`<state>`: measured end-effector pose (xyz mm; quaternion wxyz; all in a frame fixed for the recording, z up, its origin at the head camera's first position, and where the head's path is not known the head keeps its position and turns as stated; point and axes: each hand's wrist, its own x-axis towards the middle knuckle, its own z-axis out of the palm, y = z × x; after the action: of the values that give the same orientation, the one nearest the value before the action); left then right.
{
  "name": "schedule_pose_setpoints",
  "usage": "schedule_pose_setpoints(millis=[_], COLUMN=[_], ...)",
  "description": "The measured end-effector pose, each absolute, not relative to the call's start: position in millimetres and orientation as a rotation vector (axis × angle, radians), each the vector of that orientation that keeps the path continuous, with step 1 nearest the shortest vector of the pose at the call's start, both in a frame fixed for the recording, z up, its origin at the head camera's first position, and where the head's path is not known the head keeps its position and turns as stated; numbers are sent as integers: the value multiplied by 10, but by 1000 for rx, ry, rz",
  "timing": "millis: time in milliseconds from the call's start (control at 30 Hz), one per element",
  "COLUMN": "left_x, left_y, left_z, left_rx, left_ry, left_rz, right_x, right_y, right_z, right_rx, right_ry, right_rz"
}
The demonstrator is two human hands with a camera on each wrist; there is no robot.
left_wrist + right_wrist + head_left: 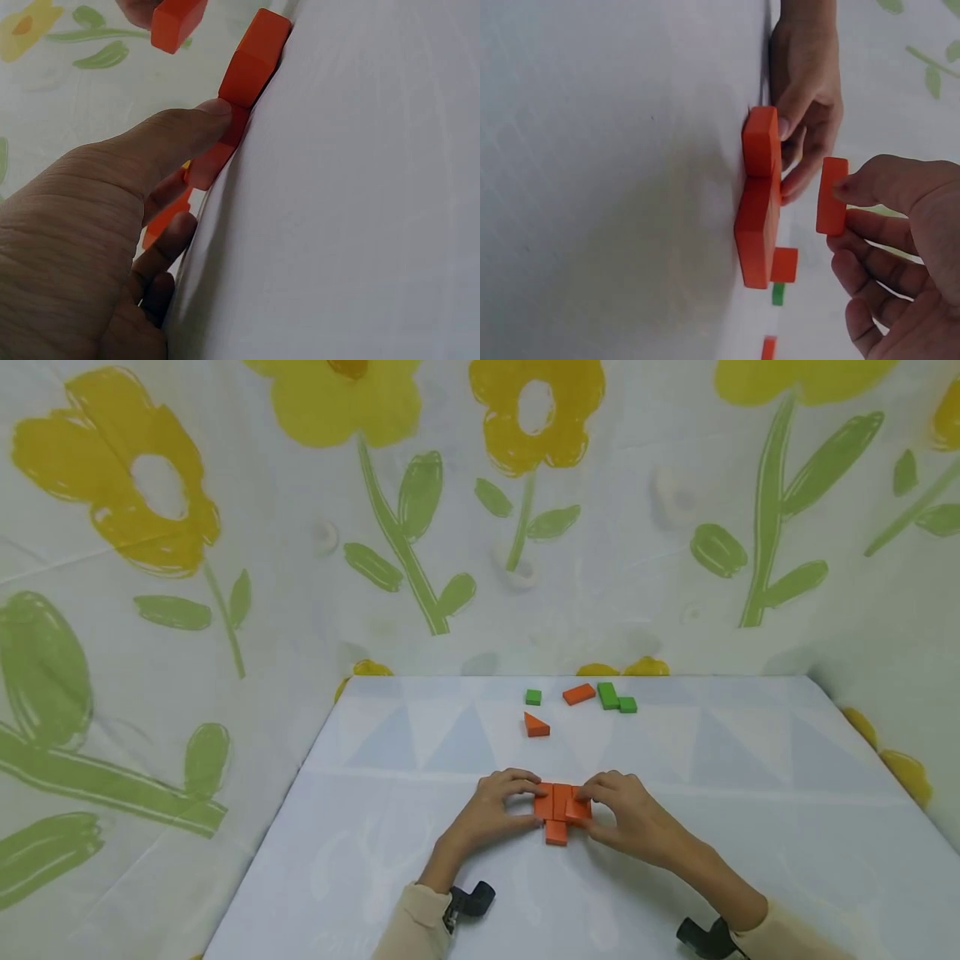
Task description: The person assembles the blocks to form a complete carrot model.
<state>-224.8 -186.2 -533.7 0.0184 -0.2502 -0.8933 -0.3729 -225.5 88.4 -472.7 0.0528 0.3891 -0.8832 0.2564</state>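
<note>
Two forearms in pale sleeves reach forward and angle inward, bringing the hands close together, palms down. The left hand (491,810) has its fingers curled, thumb extended and pressing. The right hand (626,814) pinches between thumb and fingertips, its other fingers loosely bent.
</note>
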Motion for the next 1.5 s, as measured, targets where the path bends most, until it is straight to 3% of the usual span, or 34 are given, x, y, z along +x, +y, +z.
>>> schedule_pose_setpoints(millis=[1500], left_x=[-2251], left_y=[-1835], left_z=[-5331], left_rx=[-767], left_ry=[-2740], left_rz=[-1261], right_x=[-2121], right_y=[876], right_z=[-4981], right_rx=[1300], right_ry=[-2638], right_rz=[498])
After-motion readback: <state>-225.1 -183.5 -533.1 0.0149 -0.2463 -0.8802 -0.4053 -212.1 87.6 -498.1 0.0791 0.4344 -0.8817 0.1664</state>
